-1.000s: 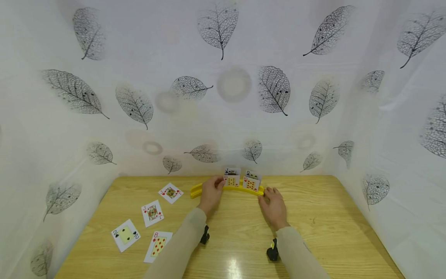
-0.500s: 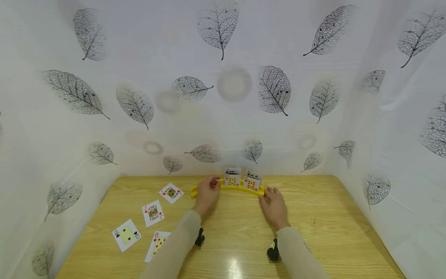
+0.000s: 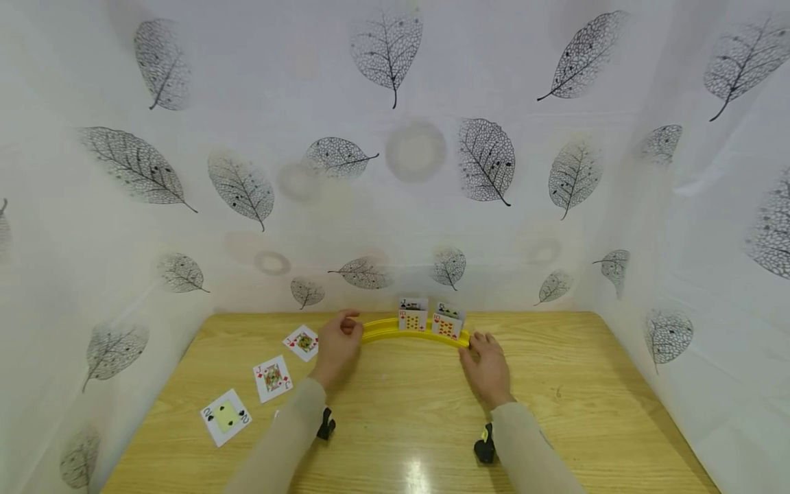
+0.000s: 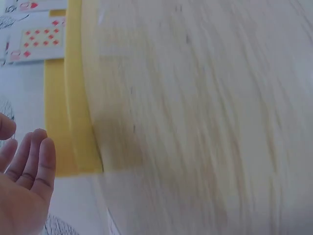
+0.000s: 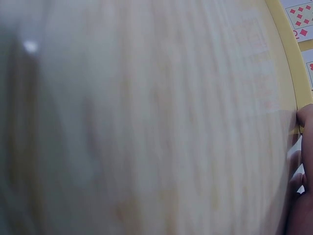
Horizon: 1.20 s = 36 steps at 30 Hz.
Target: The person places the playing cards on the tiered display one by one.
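A curved yellow playing card holder lies at the back of the table. Near its middle stands a ten of diamonds with a black jack behind it. Further right, a ten of hearts stands before a black five. My left hand is at the holder's left end, holding nothing. In the left wrist view, its extended fingers overlap the holder's edge. My right hand grips the right end between thumb and fingers; the right wrist view shows the thumb against that corner.
Face up on the left lie a jack of hearts, a jack of diamonds and a two of spades. The left sleeve covers nearly all of another card. A leaf-printed curtain encloses the wooden table.
My left hand has let go of the ten of diamonds and moved left along the holder to its end. The left sleeve now covers the eight of diamonds. My right hand stays put.
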Available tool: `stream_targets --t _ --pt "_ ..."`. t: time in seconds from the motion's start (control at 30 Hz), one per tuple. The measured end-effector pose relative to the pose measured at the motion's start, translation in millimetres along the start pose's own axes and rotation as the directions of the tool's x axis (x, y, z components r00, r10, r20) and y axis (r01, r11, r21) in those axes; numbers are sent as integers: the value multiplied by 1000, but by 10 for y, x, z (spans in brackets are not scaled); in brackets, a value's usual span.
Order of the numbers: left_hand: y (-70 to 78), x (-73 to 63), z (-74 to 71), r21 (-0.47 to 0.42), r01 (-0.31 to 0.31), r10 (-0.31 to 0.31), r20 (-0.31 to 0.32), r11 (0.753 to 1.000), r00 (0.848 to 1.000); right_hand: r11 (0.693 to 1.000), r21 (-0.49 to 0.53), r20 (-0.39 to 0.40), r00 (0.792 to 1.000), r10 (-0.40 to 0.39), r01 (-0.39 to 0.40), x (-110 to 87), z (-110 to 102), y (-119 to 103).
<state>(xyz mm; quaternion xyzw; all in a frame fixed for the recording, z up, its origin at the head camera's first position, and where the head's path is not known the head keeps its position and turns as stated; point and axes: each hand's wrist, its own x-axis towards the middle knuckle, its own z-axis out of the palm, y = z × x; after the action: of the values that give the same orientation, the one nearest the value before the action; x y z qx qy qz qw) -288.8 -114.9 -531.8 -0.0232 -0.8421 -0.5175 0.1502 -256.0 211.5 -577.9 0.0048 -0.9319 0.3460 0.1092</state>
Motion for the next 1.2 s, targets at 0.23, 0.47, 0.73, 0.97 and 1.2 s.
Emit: stream_targets --t 0.23,0.47,0.73,0.97,1.2 --pt "-87 15 -311 33 20 -18 -50 999 999 1000 -3 7 1000 8 -8 -4 -9 -3" --pt "-221 17 -593 75 81 -75 -75 994 994 1000 8 16 1000 13 -13 -3 -3 -6" --pt "-401 9 -850 164 116 -102 -94 980 990 1000 5 8 1000 12 -12 13 18 20" --pt "-482 -38 -1022 246 189 -184 -44 951 982 1000 20 6 1000 15 -15 9 23 22" --pt "-528 -67 -1113 416 132 -155 21 900 988 999 20 14 1000 26 -27 17 19 25"
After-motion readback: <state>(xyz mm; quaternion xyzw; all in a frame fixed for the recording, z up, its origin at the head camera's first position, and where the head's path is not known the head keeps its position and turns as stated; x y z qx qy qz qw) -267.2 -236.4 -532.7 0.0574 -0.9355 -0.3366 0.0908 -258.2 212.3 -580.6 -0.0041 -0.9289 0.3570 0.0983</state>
